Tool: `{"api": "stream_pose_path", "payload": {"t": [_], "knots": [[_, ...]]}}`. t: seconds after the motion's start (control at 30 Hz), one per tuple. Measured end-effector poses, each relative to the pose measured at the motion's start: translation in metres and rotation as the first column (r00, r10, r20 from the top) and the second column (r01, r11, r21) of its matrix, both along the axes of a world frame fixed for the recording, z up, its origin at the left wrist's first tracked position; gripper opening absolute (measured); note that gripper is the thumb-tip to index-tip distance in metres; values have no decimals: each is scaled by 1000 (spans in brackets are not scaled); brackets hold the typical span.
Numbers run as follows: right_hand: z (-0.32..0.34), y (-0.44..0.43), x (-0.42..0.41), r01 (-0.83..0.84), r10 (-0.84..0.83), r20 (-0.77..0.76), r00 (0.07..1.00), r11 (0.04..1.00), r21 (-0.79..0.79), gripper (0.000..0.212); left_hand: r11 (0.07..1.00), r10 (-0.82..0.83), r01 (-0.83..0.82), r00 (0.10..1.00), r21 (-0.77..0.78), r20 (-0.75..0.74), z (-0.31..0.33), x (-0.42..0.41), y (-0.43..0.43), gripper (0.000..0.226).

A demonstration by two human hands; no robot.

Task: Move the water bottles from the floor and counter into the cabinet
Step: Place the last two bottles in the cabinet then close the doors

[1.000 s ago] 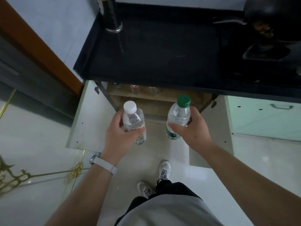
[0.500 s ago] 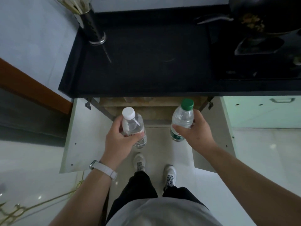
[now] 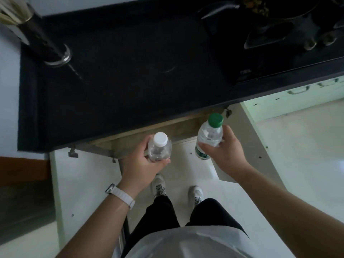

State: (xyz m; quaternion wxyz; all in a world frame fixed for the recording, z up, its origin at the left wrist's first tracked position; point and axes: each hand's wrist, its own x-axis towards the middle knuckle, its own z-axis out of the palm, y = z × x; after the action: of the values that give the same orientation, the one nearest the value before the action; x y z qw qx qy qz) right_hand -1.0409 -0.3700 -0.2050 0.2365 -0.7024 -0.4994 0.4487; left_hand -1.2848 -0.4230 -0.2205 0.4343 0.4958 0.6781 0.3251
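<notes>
My left grip [image 3: 143,164] is closed around the white-capped bottle [image 3: 160,148], fingers curled about its body, cap up. My right grip [image 3: 226,151] wraps the green-capped bottle [image 3: 209,135] the same way, thumb across the front; that one seems to lean slightly. Both bottles hang in the air at 12 o'clock of my shoes [image 3: 159,187], just before the open cabinet [image 3: 141,139] under the black bench [image 3: 121,81]. The green-capped one is at 3 o'clock of the white. The cabinet's inside is too dim to read.
</notes>
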Motion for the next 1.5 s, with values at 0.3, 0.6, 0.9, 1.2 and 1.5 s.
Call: {"api": "stream_pose_path", "payload": {"t": [0.3, 0.6, 0.9, 1.2, 1.5], "knots": [[-50, 8, -9, -18, 16, -57, 998, 999, -49, 58, 998, 11, -7, 998, -56, 69, -46, 11, 11, 65], [-191, 36, -6, -46, 55, -124, 991, 996, 78, 59, 994, 106, -102, 991, -48, 87, -187, 36, 38, 64], [-322, 76, 5, 69, -19, -196, 980, 965, 253, 52, 994, 113, -113, 989, -5, 100, -329, 43, 86, 75], [-350, 113, 19, 155, -49, -264, 963, 905, 397, 53, 982, 88, -112, 984, 154, 158, -346, 53, 135, 70], [-324, 158, 22, 197, -12, -345, 938, 839, 506, 52, 920, 32, -64, 995, 386, 89, -296, 68, 196, 54]]}}
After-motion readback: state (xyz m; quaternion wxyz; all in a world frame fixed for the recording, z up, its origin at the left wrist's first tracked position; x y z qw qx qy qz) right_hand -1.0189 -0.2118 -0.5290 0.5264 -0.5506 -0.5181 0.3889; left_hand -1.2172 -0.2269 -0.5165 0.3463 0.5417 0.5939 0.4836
